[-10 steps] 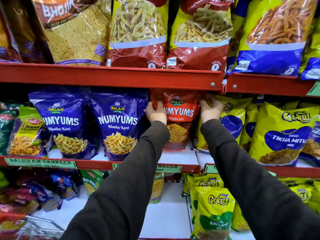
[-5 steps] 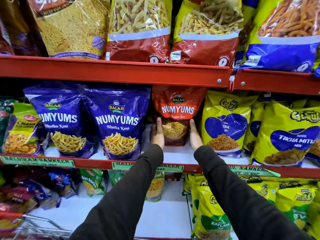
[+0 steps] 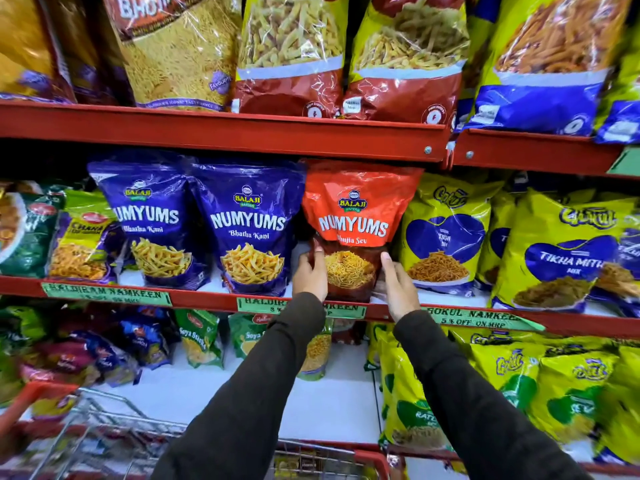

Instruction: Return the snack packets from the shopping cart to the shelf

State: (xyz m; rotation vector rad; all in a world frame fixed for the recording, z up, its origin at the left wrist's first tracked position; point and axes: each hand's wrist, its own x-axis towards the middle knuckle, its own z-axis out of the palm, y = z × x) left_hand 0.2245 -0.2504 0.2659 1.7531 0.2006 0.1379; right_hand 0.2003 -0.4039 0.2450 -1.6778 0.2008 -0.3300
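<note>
From the head camera, a glossy red-orange plastic snack packet (image 3: 356, 223) printed NUMYUMS stands upright on the middle red metal shelf (image 3: 207, 299), between a purple NUMYUMS pouch (image 3: 249, 223) on its left and a yellow pouch with a blue heart panel (image 3: 446, 237) on its right. The left hand (image 3: 309, 275), in a dark long sleeve, rests against the lower left edge of the red-orange packet with fingers loosely spread and pointing upward. The right hand (image 3: 398, 289) sits at the packet's lower right corner, fingers extended and open; whether it touches the packet cannot be told. Neither hand is closed around the packet. Green paper price strips (image 3: 107, 293) run along the shelf's front lip. At the bottom of the view, the wire shopping cart with red trim (image 3: 114, 431) shows blurred beneath the arms, and its contents cannot be made out.
</note>
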